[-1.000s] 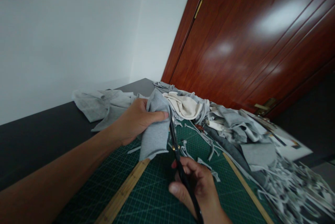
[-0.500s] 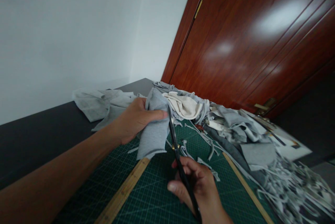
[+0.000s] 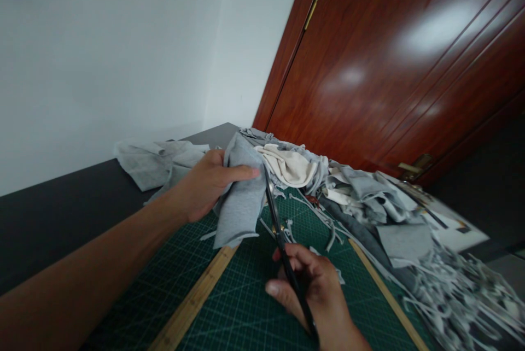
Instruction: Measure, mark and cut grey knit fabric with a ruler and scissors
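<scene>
A: State the condition of each hand.

B: The left hand (image 3: 205, 184) is closed on a grey fabric piece (image 3: 241, 198), thumb laid across its front, holding it raised above the far part of the green cutting mat (image 3: 229, 307). The right hand (image 3: 314, 293) is closed around the handles of the black scissors (image 3: 283, 252), over the mat's middle.

A: Where do the scissors stand against the fabric?

B: The blades point away from the person and run along the fabric's right edge, tip just beside the left thumb. Whether the blades are parted or together cannot be told; they read as one thin dark line.

A: What surrounds the mat?

B: A wooden ruler (image 3: 192, 302) lies diagonally on the mat's left part, its far end below the hanging fabric. A second wooden strip (image 3: 385, 291) runs along the mat's right side. Beyond the mat's far edge sits a heap of grey and cream fabric (image 3: 295, 168). More grey pieces and thin cut strips (image 3: 443, 285) lie right of the mat. The mat rests on a dark table (image 3: 49, 214). Behind the mat's far right stands a reddish wooden door (image 3: 402, 61).
</scene>
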Demonstrator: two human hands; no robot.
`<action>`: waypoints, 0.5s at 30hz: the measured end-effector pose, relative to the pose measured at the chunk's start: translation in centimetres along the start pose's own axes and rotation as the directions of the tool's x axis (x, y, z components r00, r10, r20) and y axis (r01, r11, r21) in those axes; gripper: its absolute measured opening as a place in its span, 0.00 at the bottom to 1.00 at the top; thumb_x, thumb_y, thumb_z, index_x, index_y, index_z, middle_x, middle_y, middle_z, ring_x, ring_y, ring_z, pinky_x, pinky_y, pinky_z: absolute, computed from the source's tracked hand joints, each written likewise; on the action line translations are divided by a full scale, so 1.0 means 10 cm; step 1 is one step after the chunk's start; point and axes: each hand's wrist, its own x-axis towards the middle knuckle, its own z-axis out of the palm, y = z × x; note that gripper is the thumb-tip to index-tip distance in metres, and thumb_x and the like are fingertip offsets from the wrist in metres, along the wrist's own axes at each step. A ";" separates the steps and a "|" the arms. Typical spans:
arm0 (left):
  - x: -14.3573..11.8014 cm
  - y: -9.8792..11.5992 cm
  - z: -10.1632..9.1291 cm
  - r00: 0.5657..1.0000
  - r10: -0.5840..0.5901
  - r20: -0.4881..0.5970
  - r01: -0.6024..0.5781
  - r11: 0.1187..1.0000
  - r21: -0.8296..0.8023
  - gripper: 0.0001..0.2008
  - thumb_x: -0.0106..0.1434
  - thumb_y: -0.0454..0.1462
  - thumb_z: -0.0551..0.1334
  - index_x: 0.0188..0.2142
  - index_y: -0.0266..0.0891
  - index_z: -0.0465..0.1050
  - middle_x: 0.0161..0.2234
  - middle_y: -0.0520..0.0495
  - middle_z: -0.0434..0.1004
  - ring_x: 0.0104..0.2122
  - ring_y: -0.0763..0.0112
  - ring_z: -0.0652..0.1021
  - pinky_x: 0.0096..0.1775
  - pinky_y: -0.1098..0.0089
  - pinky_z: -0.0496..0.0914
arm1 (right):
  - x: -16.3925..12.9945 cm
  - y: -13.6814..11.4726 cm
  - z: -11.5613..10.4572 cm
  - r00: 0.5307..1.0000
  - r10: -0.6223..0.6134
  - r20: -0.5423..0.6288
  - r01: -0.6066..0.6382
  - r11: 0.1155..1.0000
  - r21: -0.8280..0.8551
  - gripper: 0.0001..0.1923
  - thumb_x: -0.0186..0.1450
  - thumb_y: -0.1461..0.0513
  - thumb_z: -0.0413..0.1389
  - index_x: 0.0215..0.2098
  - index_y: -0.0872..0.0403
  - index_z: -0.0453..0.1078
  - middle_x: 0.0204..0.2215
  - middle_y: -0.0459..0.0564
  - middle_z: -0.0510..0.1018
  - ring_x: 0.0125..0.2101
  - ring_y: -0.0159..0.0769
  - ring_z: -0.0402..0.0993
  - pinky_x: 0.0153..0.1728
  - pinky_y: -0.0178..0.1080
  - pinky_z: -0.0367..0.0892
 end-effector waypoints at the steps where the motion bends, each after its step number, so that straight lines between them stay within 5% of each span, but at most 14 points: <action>1: 0.00 0.00 -0.01 1.000 0.000 -0.004 0.000 1.000 0.011 0.13 0.46 0.37 0.80 0.31 0.37 0.83 0.28 0.47 0.86 0.28 0.64 0.82 0.33 0.66 0.79 | 0.00 0.00 0.00 1.000 -0.003 0.000 0.003 1.000 -0.004 0.23 0.55 0.50 0.80 0.41 0.51 0.80 0.19 0.36 0.69 0.19 0.27 0.57 0.21 0.32 0.51; 15: 0.00 -0.02 -0.06 0.994 -0.101 0.039 0.095 0.986 0.134 0.14 0.47 0.36 0.75 0.34 0.33 0.81 0.29 0.47 0.85 0.29 0.64 0.81 0.36 0.65 0.75 | -0.01 0.03 0.00 0.999 -0.037 0.006 0.037 0.999 0.028 0.29 0.52 0.46 0.80 0.45 0.49 0.81 0.21 0.36 0.65 0.22 0.28 0.54 0.22 0.32 0.51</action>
